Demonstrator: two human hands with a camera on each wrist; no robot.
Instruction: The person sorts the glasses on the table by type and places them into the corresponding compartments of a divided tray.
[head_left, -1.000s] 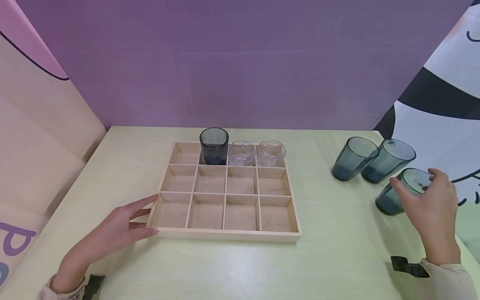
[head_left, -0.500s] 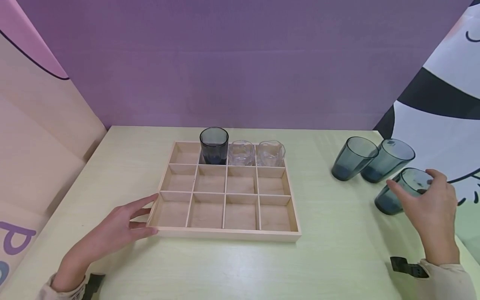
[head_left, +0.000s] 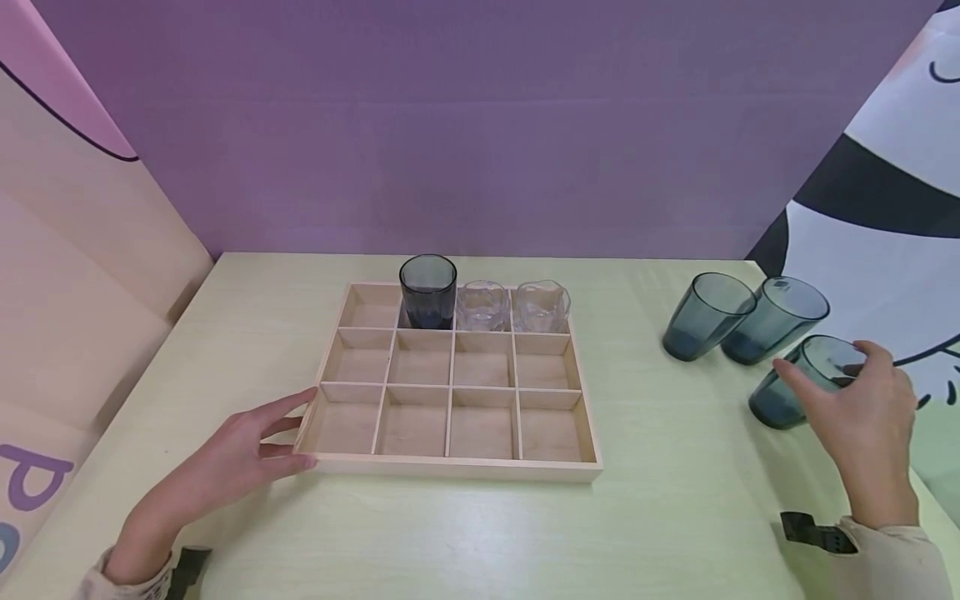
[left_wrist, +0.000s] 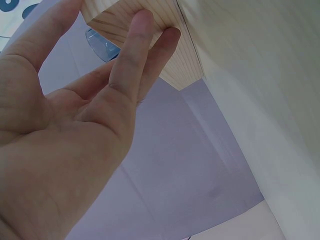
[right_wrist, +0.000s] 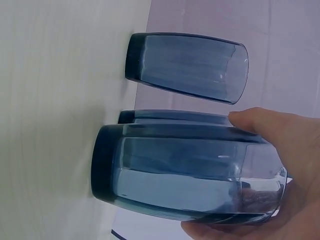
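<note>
A sectioned wooden tray lies on the table. My left hand rests against its left side, thumb near the front corner; in the left wrist view, fairly straight fingers touch the wooden side. At the right, my right hand holds a blue-grey drinking glass near its rim. The right wrist view has thumb and fingers on opposite sides of this upright glass, its base close to the tabletop; whether it touches is unclear. Two similar glasses, one left and one right, stand just behind.
In the tray's back row stand a dark glass and two clear wavy-rimmed cups, one in the third compartment and one in the fourth. A purple wall borders the table's back edge; printed panels flank both sides.
The right hand shifted very slightly left at first, staying on the same glass. The left hand, the tray and the other glasses keep their places.
</note>
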